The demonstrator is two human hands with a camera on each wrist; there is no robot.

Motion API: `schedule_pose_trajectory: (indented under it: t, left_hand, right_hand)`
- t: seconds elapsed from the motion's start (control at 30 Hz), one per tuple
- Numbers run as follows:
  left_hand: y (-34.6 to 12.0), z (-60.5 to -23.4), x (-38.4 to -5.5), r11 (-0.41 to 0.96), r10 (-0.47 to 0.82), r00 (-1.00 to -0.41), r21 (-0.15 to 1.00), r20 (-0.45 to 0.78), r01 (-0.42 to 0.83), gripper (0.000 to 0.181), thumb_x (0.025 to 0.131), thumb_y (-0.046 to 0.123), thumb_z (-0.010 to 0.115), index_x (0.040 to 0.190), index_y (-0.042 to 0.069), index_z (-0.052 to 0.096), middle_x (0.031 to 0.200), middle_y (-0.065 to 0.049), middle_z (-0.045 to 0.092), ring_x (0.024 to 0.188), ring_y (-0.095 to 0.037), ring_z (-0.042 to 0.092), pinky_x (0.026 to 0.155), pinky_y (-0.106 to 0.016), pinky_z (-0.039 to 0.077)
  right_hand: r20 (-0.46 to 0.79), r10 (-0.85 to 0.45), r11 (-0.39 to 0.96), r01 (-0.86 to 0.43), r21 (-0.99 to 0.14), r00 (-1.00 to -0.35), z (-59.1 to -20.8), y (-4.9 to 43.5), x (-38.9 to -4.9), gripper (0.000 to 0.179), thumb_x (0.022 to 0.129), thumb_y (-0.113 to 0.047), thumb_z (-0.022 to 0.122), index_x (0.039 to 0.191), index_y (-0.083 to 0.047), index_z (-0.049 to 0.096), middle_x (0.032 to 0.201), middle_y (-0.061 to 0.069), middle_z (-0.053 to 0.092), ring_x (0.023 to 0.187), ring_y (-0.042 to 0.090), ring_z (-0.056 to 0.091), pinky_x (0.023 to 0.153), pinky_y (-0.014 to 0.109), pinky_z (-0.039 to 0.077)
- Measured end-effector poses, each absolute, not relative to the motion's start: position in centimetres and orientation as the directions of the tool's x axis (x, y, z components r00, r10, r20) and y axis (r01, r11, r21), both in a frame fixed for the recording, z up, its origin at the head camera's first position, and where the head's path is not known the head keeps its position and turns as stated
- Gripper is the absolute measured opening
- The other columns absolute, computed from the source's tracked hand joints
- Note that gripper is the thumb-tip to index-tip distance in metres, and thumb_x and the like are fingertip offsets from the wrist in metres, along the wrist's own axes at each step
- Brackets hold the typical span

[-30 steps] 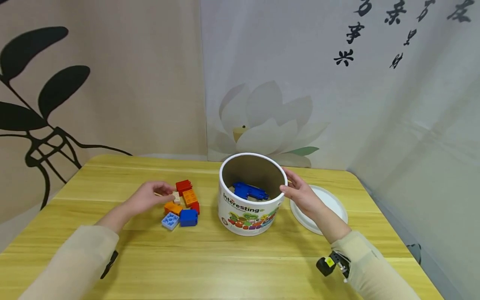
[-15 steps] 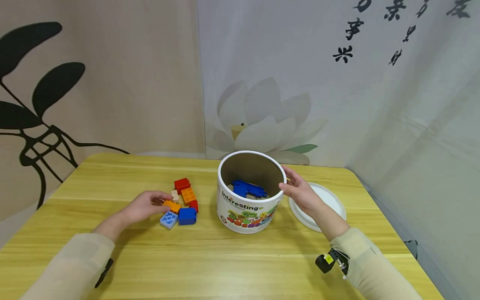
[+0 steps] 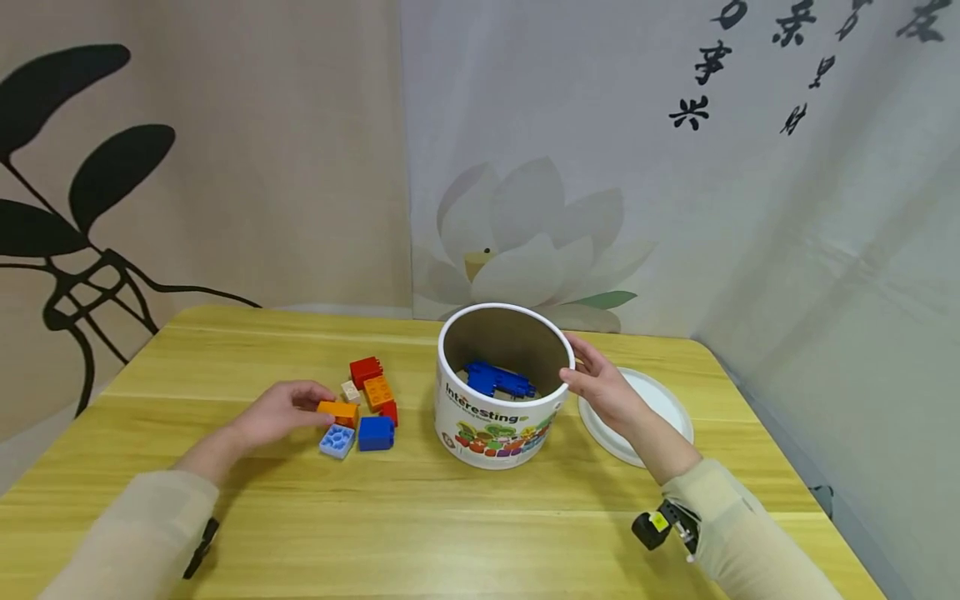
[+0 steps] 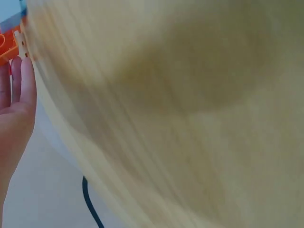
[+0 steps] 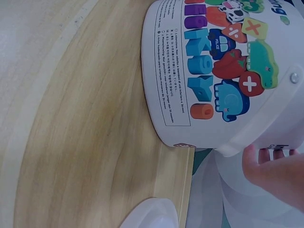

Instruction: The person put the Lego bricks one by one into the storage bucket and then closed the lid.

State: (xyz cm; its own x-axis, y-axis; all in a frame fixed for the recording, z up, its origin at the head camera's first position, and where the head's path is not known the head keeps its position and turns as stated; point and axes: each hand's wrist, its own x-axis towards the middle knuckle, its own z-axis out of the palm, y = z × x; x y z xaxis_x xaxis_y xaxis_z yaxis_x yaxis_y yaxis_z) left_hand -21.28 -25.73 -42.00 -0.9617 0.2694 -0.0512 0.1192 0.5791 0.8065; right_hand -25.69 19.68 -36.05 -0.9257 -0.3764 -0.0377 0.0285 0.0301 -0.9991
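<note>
My left hand (image 3: 279, 412) pinches an orange toy brick (image 3: 341, 413) at the left of the table. In the left wrist view, that orange brick (image 4: 7, 45) sits at the fingertips, cut by the frame edge. Around it lie a light blue brick (image 3: 337, 442), a blue brick (image 3: 376, 433), a small white brick (image 3: 350, 392), another orange brick (image 3: 378, 392) and two red bricks (image 3: 366, 370). My right hand (image 3: 606, 392) holds a white printed bucket (image 3: 491, 437) at its right rim, thumb over the edge. Blue pieces (image 3: 495, 380) lie inside the bucket.
A round white lid (image 3: 663, 408) lies flat on the wooden table (image 3: 450, 533), right of the bucket and partly behind my right forearm. A printed cloth (image 3: 540, 100) hangs along the table's back edge.
My left hand has drawn toward me from beside the white brick and taken hold of the orange brick, which has shifted slightly left. The white brick has turned. My right hand stays on the bucket.
</note>
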Motion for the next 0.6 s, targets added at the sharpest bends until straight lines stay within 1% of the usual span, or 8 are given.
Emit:
schedule_pose_trajectory:
  t: [0.17,0.27,0.37,0.5,0.6]
  left_hand:
    - [-26.1,-41.1,-21.3,0.567,0.242,-0.969,0.818,-0.050,0.099,0.039,0.084,0.024,0.069,0.112,-0.002,0.060,0.105,-0.014,0.064,0.090,-0.020,0.056,0.075,-0.023,0.049]
    - [-26.0,-40.2,-21.2,0.570,0.228,-0.973,0.815,-0.036,0.103,0.039,0.085,0.024,0.068,0.113,-0.002,0.059,0.108,-0.017,0.063,0.092,-0.021,0.058,0.076,-0.024,0.049]
    - [-25.9,-39.4,-21.2,0.581,0.208,-0.977,0.810,-0.047,0.085,0.043,0.085,0.026,0.068,0.116,-0.002,0.059,0.113,-0.020,0.062,0.095,-0.022,0.060,0.076,-0.025,0.051]
    - [-25.7,-38.3,-21.3,0.592,0.178,-0.981,0.805,-0.078,0.043,0.049,0.085,0.032,0.067,0.120,-0.001,0.058,0.116,-0.020,0.061,0.098,-0.024,0.060,0.080,-0.030,0.053]
    - [-25.7,-37.7,-21.6,0.600,0.167,-0.983,0.799,-0.078,0.039,0.052,0.085,0.035,0.067,0.122,0.000,0.057,0.116,-0.019,0.061,0.098,-0.023,0.059,0.083,-0.036,0.052]
  right_hand:
    - [-0.025,-0.383,0.019,0.019,-1.000,-0.923,-36.0,19.7,-25.7,0.066,0.094,-0.006,0.052,0.149,-0.003,0.015,0.151,0.021,0.019,0.116,0.010,0.047,0.089,0.017,0.044]
    - [-0.018,-0.383,0.014,0.014,-1.000,-0.923,-35.9,19.7,-25.7,0.066,0.094,-0.005,0.052,0.148,-0.003,0.015,0.152,0.021,0.019,0.115,0.008,0.047,0.087,0.016,0.044]
    - [-0.020,-0.383,0.016,0.015,-1.000,-0.923,-35.9,19.6,-25.6,0.066,0.094,-0.006,0.052,0.148,-0.003,0.015,0.152,0.021,0.019,0.115,0.008,0.047,0.088,0.016,0.044]
    - [-0.027,-0.381,0.024,0.019,-1.000,-0.924,-35.9,19.6,-25.6,0.066,0.094,-0.007,0.053,0.148,-0.003,0.016,0.151,0.021,0.019,0.114,0.007,0.048,0.092,0.020,0.043]
    - [-0.031,-0.379,0.026,0.023,-0.999,-0.925,-35.9,19.5,-25.6,0.067,0.093,-0.007,0.054,0.148,-0.003,0.016,0.151,0.021,0.019,0.114,0.007,0.048,0.094,0.022,0.042]
